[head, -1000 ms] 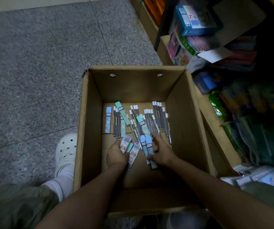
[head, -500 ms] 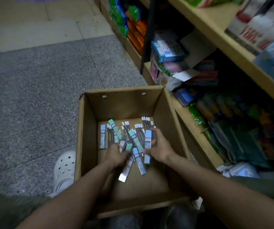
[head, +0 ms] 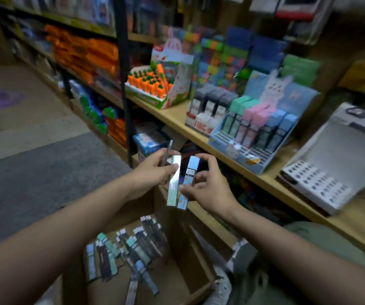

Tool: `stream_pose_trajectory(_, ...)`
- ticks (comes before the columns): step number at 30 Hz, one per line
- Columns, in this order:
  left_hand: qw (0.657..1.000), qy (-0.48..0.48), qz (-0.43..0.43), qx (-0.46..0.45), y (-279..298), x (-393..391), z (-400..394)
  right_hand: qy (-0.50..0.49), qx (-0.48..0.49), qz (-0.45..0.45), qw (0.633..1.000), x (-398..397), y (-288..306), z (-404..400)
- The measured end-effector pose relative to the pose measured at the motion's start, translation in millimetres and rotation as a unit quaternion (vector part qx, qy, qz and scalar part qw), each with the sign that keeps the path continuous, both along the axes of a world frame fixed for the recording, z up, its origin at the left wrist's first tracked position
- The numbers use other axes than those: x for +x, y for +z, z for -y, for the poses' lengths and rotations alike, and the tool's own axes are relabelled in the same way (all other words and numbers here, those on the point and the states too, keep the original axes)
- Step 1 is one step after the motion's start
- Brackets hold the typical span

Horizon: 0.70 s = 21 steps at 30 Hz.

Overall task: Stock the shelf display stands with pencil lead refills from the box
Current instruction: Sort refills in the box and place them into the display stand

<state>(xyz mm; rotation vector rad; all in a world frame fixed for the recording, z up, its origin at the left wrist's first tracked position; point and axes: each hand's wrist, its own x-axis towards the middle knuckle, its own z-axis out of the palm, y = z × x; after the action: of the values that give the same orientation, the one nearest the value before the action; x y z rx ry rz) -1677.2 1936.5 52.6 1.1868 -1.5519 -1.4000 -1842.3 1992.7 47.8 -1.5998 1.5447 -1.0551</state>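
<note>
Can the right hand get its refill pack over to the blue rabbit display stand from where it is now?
Probably yes. The right hand pinches a blue-capped refill pack below and left of the blue rabbit display stand, which sits at the open shelf edge with bare front slots and nothing between.

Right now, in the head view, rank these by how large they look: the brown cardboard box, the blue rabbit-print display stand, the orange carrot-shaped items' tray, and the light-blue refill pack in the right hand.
1. Brown cardboard box, though partly cut off.
2. Blue rabbit-print display stand.
3. Orange carrot-shaped items' tray, farther off, so unsure against the stand.
4. Light-blue refill pack in the right hand.
</note>
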Motion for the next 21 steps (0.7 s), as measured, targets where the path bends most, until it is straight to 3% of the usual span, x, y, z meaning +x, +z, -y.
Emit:
stream_pose_trajectory(4,0.997,-0.037,-0.059,-0.017,20,-38,6,-0.049,-0.074,0.001,0.996,-35,42,-10)
stream_pose_trajectory(9,0.989,-0.092,-0.114,-0.013,31,-70,14,-0.107,-0.162,-0.09,0.977,-81,89,-12)
stream_pose_trajectory(16,0.982,-0.049,-0.178,0.032,40,-85,31,-0.219,-0.256,-0.158,0.928,-144,125,2)
stream_pose_trajectory(21,0.98,-0.044,-0.188,0.041,42,-85,39,-0.228,-0.213,-0.22,0.924,-158,113,18)
